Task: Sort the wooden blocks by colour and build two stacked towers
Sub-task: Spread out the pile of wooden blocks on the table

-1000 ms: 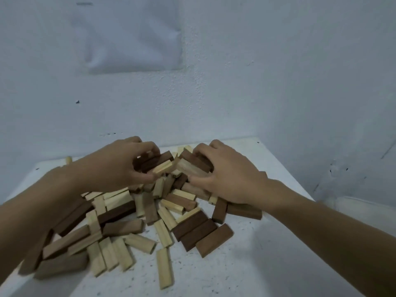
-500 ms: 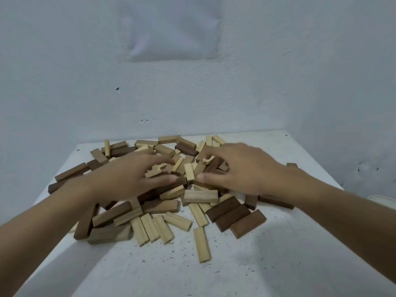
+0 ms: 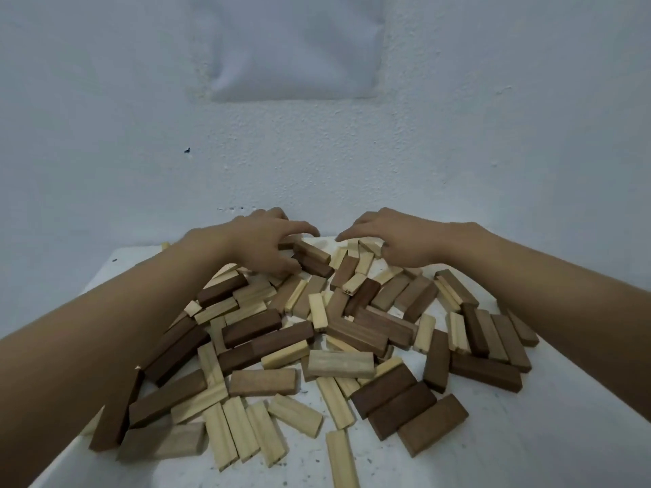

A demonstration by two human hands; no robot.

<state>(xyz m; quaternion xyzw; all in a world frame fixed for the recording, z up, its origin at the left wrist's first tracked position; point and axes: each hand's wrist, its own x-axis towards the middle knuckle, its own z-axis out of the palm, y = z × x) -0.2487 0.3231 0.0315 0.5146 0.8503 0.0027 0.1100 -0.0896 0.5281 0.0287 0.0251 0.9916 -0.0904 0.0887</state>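
Wood, two tones, on a speckled white table (image 3: pixel 528 452). Heap of blocks (image 3: pixel 317 346) spread from near edge to far edge, unsorted, no tower begun; probably light, rigid and smooth-faced, apt to slide off one another.

Left hand (image 3: pixel 267 244) at far side of heap, fingers arched over blocks, hold uncertain. Right hand (image 3: pixel 405 241) just beside it, fingers loosely spread over pale pieces, nothing visibly gripped.

Dark blocks (image 3: pixel 384 392): broad, flat, brown; best pinched across the long sides. Pale blocks (image 3: pixel 243 431): slimmer, cream, some grooved lengthwise; same pinch, lighter touch.
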